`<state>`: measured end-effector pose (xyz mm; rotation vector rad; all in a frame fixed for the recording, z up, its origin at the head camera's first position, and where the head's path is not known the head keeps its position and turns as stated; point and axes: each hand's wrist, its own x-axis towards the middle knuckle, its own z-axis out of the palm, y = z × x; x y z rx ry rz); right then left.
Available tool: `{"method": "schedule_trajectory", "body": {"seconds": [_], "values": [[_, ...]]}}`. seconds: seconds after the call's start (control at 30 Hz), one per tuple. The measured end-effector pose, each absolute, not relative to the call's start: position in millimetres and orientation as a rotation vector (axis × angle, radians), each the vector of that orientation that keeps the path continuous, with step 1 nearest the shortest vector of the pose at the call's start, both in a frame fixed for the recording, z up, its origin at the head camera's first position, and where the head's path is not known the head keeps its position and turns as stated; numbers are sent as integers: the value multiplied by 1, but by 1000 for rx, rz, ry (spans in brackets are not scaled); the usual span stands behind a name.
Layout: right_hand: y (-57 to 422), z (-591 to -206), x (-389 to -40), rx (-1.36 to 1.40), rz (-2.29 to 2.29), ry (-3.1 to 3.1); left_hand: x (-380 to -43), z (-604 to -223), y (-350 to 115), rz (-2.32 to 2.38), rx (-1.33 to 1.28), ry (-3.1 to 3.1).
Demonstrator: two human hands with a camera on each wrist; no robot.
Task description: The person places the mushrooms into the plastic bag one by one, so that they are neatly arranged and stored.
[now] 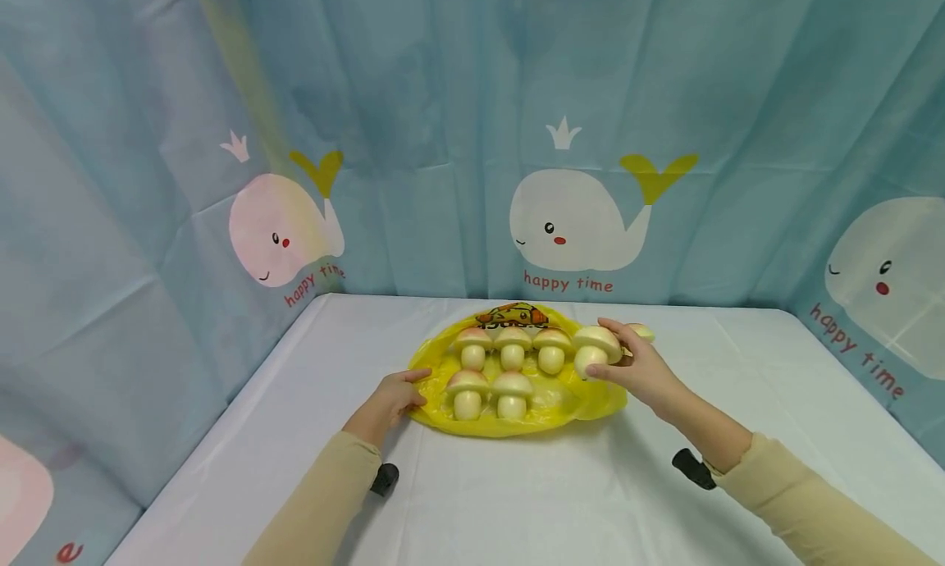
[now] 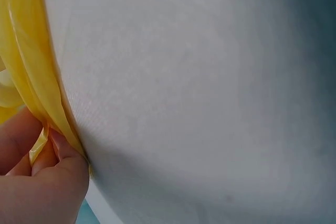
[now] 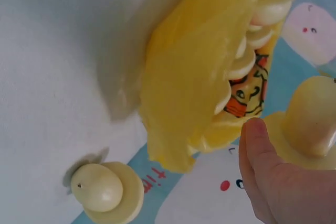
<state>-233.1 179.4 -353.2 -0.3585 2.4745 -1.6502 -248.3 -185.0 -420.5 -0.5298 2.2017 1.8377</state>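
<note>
A yellow plastic bag with a printed cartoon duck lies opened on the table. Several toy mushrooms, cream with pinkish caps, sit in two rows inside it. My left hand pinches the bag's left edge; in the left wrist view the yellow film is bunched between thumb and fingers. At the bag's right side, my right hand grips another toy mushroom between thumb and fingers, cap up. One more mushroom lies outside the bag on the table, partly hidden behind the right hand in the head view.
A white cloth covers the table. Blue curtains with printed whales hang behind it and along both sides. A black strap piece shows at the right wrist, another at the left.
</note>
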Motion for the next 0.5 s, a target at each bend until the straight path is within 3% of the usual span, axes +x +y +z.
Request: {"method": "schedule_trajectory", "body": {"seconds": [0.33, 0.5], "values": [[162, -372, -241, -397, -1526, 2472, -248, -422, -186, 1843, -561, 2200], [152, -382, -248, -550, -1289, 2616, -252, -427, -189, 1856, -545, 2198]]}}
